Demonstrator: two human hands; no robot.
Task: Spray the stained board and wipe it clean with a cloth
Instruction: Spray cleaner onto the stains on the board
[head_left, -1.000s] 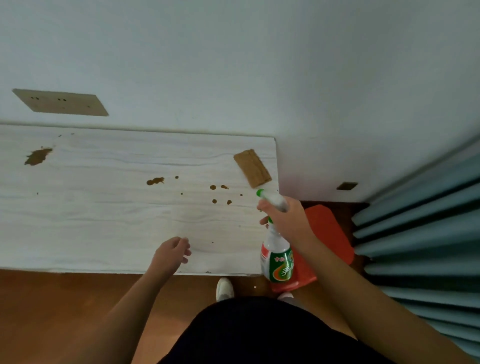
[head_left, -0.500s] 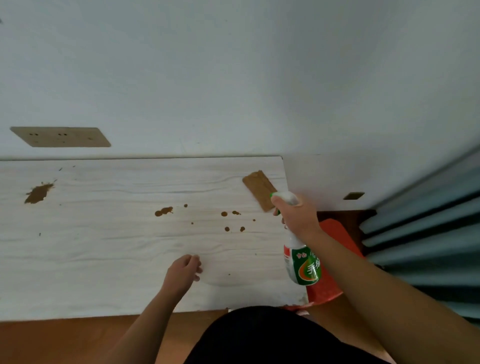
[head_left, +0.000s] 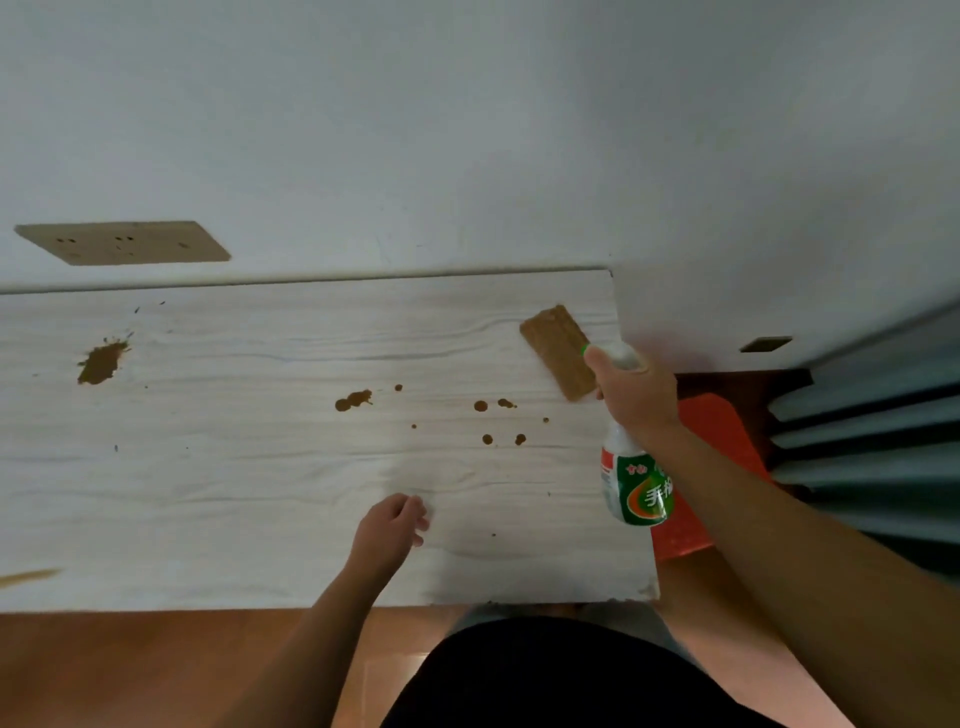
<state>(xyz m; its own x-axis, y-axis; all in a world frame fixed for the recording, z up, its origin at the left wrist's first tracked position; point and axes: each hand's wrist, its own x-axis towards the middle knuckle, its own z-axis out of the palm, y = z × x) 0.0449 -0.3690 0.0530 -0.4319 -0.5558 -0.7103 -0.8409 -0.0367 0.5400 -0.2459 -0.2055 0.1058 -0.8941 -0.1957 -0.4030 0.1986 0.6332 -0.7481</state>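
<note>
A pale wood-grain board lies flat against the wall, marked with brown stains: a big splat at the left, a blotch in the middle and several small drops toward the right. A folded brown cloth lies on the board's far right corner. My right hand grips the neck and trigger of a white spray bottle with a green and red label, held above the board's right edge. My left hand hovers over the board's near part, fingers loosely curled, holding nothing.
A beige wall socket plate is set into the white wall above the board. An orange plastic stool stands right of the board, with grey-blue curtain folds beyond it. Orange-brown floor runs along the near side.
The view has tilted so the board sits lower in frame. My right hand has carried the spray bottle to the right and up, near the brown cloth. My left hand has stayed over the board.
</note>
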